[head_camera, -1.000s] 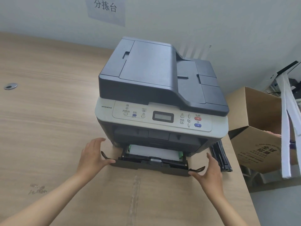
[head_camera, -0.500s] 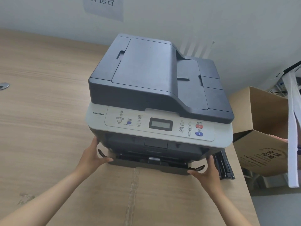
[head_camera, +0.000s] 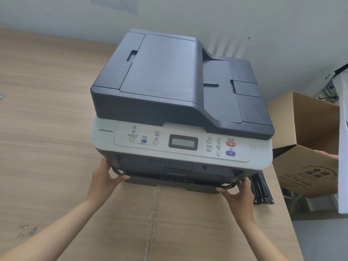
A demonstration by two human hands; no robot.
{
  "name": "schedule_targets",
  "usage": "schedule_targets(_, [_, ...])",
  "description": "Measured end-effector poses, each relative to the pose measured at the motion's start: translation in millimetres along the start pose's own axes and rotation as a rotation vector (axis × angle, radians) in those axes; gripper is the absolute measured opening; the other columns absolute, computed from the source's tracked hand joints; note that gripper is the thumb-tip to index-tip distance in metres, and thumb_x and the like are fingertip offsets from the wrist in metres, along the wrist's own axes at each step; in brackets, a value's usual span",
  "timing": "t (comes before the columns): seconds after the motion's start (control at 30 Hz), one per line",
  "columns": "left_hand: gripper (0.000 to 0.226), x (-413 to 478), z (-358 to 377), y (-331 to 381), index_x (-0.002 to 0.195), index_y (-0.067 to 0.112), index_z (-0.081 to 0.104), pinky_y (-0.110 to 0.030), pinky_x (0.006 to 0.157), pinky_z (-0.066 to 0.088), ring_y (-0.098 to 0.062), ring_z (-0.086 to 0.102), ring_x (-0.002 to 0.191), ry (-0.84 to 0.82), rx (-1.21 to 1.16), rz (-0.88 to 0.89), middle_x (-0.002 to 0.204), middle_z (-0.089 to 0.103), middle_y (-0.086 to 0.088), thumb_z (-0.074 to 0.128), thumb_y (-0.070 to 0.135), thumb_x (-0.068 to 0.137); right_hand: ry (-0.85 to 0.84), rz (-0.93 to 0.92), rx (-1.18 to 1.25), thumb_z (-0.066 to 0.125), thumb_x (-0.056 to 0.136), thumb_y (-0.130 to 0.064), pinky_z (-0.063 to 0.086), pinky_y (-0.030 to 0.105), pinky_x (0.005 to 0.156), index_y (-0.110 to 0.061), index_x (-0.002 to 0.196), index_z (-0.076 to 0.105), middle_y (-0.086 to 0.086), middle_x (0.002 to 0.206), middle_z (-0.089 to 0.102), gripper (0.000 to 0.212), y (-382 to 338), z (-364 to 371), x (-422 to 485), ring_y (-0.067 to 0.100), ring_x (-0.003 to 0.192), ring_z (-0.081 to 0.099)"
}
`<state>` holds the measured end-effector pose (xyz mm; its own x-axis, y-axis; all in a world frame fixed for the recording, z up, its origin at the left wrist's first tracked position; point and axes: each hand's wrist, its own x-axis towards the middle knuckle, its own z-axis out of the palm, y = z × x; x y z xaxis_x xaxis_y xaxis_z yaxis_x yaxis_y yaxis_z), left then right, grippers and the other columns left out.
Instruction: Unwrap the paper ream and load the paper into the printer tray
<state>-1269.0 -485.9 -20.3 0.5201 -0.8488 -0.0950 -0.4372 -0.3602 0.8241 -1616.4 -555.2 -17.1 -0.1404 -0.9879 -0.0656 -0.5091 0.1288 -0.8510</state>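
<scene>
Under the grey-and-white printer [head_camera: 180, 113], the dark plastic paper tray [head_camera: 169, 180] sits nearly flush in its slot. Left hand [head_camera: 105, 178] grips the tray's left corner, right hand [head_camera: 238, 193] the right corner. Printer stands on flattened brown cardboard [head_camera: 169, 223] on the wooden table [head_camera: 47, 110].

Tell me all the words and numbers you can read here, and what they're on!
"M7615DNA": on the printer, front left corner.
Button labels on its panel: too small to read.
Screen: blank.
Print on the box: Chinese characters and digits, too blurred.
Paper sign on the wall: cut off, unreadable.
</scene>
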Motion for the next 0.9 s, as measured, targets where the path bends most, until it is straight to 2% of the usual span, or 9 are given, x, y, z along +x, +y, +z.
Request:
schedule_targets(0.07, [0.054, 1, 2, 1, 0.101, 0.013, 0.045, -0.031, 0.081, 0.038, -0.019, 0.054, 0.1, 0.019, 0.01, 0.0, 0.103, 0.061, -0.005, 0.081, 0.001, 0.063, 0.022, 0.012, 0.013, 0.081, 0.062, 0.003, 0.04, 0.032, 0.087, -0.004, 0.114, 0.047, -0.017, 0.096, 0.053, 0.063, -1, 2, 1, 0.014, 0.104, 0.049])
schedule_targets(0.17, [0.062, 4, 6, 3, 0.112, 0.002, 0.044, -0.031, 0.082, 0.039, -0.029, 0.057, 0.111, 0.064, 0.008, -0.027, 0.117, 0.062, -0.017, 0.081, 0.002, 0.063, 0.064, 0.036, 0.048, 0.081, 0.062, 0.003, 0.041, 0.033, 0.089, -0.002, 0.114, 0.043, 0.001, 0.11, 0.053, 0.064, -1, 4, 4, 0.018, 0.109, 0.05])
schedule_targets(0.3, [0.067, 5, 7, 2, 0.117, 0.002, 0.041, -0.031, 0.084, 0.039, -0.031, 0.056, 0.117, 0.061, 0.012, -0.033, 0.121, 0.061, -0.017, 0.081, 0.003, 0.063, 0.064, 0.036, 0.052, 0.081, 0.062, 0.003, 0.041, 0.031, 0.087, -0.002, 0.113, 0.043, 0.003, 0.112, 0.053, 0.064, 2, 6, 5, 0.027, 0.116, 0.053])
schedule_targets(0.37, [0.068, 5, 7, 1, 0.117, 0.002, 0.041, -0.032, 0.083, 0.04, -0.031, 0.056, 0.116, 0.064, 0.02, -0.036, 0.121, 0.061, -0.017, 0.082, 0.003, 0.062, 0.068, 0.048, 0.045, 0.081, 0.063, 0.002, 0.041, 0.031, 0.087, -0.002, 0.114, 0.042, 0.011, 0.118, 0.056, 0.065, 2, 7, 4, 0.029, 0.117, 0.053])
schedule_targets(0.43, [0.067, 7, 7, 3, 0.116, 0.001, 0.042, -0.033, 0.083, 0.041, -0.034, 0.056, 0.117, 0.075, 0.024, -0.052, 0.121, 0.06, -0.02, 0.082, 0.003, 0.062, 0.074, 0.06, 0.039, 0.081, 0.063, 0.001, 0.044, 0.035, 0.089, -0.003, 0.113, 0.041, 0.016, 0.122, 0.056, 0.064, 3, 8, 6, 0.031, 0.118, 0.053])
schedule_targets(0.57, [0.064, 5, 8, 5, 0.113, -0.003, 0.042, -0.039, 0.085, 0.046, -0.038, 0.055, 0.117, 0.065, 0.029, -0.075, 0.121, 0.059, -0.022, 0.081, 0.004, 0.063, 0.056, 0.081, 0.026, 0.082, 0.063, -0.001, 0.046, 0.048, 0.098, -0.004, 0.113, 0.041, 0.01, 0.116, 0.054, 0.065, -1, 5, 7, 0.034, 0.119, 0.05])
schedule_targets(0.67, [0.067, 6, 3, 6, 0.115, -0.003, 0.041, -0.043, 0.086, 0.048, -0.038, 0.056, 0.115, 0.031, 0.045, -0.071, 0.119, 0.06, -0.021, 0.082, 0.007, 0.062, 0.026, 0.093, 0.019, 0.081, 0.065, -0.001, 0.045, 0.043, 0.095, -0.002, 0.119, 0.039, 0.018, 0.126, 0.054, 0.068, -9, 1, 4, 0.034, 0.121, 0.049])
schedule_targets(0.8, [0.067, 14, -10, 5, 0.121, 0.001, 0.04, -0.036, 0.08, 0.046, -0.036, 0.058, 0.112, -0.103, 0.16, -0.048, 0.114, 0.063, -0.017, 0.079, 0.009, 0.067, -0.057, 0.097, -0.079, 0.078, 0.068, -0.001, 0.044, 0.037, 0.087, -0.002, 0.127, 0.037, 0.018, 0.127, 0.056, 0.072, -14, -5, 6, 0.034, 0.116, 0.053])
schedule_targets(0.9, [0.067, 18, -30, 2, 0.133, 0.006, 0.035, -0.04, 0.093, 0.048, -0.034, 0.055, 0.12, -0.178, 0.269, -0.002, 0.128, 0.059, -0.02, 0.068, 0.001, 0.075, -0.107, 0.146, -0.148, 0.075, 0.073, -0.005, 0.043, 0.033, 0.08, -0.005, 0.129, 0.039, 0.018, 0.121, 0.058, 0.066, -17, -15, 4, 0.031, 0.103, 0.057])
